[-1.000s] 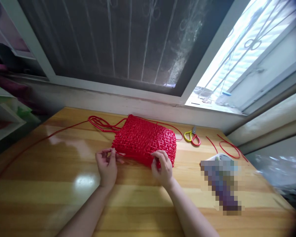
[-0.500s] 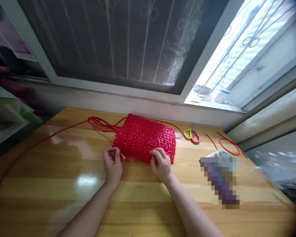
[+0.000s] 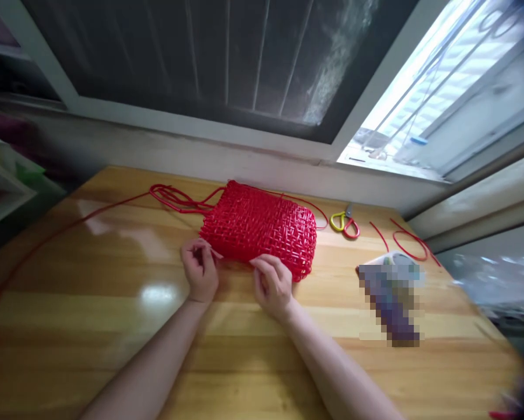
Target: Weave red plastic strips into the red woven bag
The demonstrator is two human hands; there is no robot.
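Observation:
A red woven basket [image 3: 262, 224] lies on its side on the wooden table, in front of me. At its near left corner my left hand [image 3: 201, 274] is closed in a pinch, with a thin red strand [image 3: 219, 255] showing at its fingertips. My right hand [image 3: 274, 286] is also closed, thumb and forefinger pinched at the basket's near edge. The strand appears to run between the two hands, though its part at the right fingertips is too small to see well. Loops of red cord [image 3: 170, 198] stick out from the basket's left end.
Scissors [image 3: 352, 227] with yellow and red handles lie right of the basket. Beyond them are loose red cord pieces [image 3: 413, 254] and a partly blurred-out package [image 3: 391, 291]. A long cord [image 3: 47, 248] trails left across the table [image 3: 113, 350]. A wall and window stand behind.
My right hand has moved left along the basket's near edge, closer to my left hand, and its fingers are pinched more tightly. The view has tilted down slightly.

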